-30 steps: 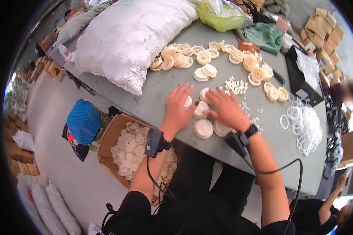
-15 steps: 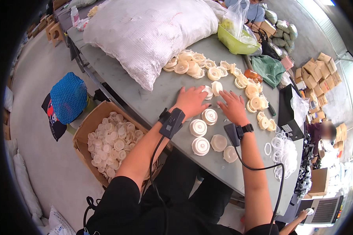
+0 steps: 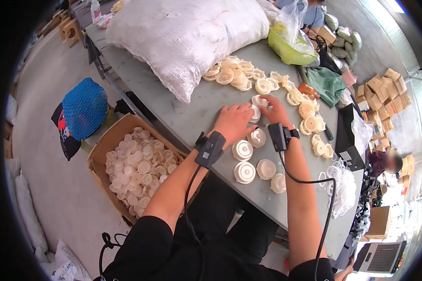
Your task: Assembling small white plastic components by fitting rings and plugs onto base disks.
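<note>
My left hand (image 3: 233,122) curves over the table, its fingers and thumb closed around a round whitish plastic lid (image 3: 255,114). Right beside it, my right hand (image 3: 276,111) bends its fingertips onto another pale round lid (image 3: 259,100); part of that lid is hidden by the fingers. Closer to me stand a plain translucent lid (image 3: 257,138) and two white discs with ringed faces, one (image 3: 242,150) behind the other (image 3: 244,172). Two more plain lids, one (image 3: 266,169) left of the other (image 3: 277,183), lie below my right wrist.
Cream eared plastic parts (image 3: 238,75) curve across the far side of the table. A big white woven sack (image 3: 173,37) and a green basket (image 3: 290,49) stand behind. White rings (image 3: 340,189) heap at right; a carton (image 3: 98,171) of lids stands at left.
My right hand has moved inward and away from me, its fingers now bent on the far lid. The lid below my left hand shows a plain face where a ringed one showed. The view shifted slightly.
</note>
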A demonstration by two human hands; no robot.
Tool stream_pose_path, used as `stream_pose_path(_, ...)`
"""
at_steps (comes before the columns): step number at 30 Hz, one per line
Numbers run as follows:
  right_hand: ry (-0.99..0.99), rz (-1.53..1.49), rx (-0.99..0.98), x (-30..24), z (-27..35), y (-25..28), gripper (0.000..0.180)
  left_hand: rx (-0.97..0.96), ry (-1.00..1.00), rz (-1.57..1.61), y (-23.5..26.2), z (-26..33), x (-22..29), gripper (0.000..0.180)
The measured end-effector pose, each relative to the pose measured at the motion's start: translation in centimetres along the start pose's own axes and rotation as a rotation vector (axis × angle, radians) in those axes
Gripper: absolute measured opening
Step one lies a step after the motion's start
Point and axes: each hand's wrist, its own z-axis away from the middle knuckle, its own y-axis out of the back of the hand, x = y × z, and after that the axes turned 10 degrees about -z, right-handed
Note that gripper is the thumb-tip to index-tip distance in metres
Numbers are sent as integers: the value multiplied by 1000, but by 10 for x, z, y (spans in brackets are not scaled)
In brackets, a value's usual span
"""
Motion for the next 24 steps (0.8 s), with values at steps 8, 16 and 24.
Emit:
stream_pose_path(8, -71, 180, -117, -2, 38, 30, 56, -164, 60, 135, 7, -5, -1, 35)
stream_pose_path(16, 154, 149, -42, -17, 83, 34, 57, -53, 44, 107, 36, 16, 17, 64)
stream_pose_path(24, 138, 106, -130, -17, 96, 28, 50, -273, 54, -10, 23, 27, 49, 69)
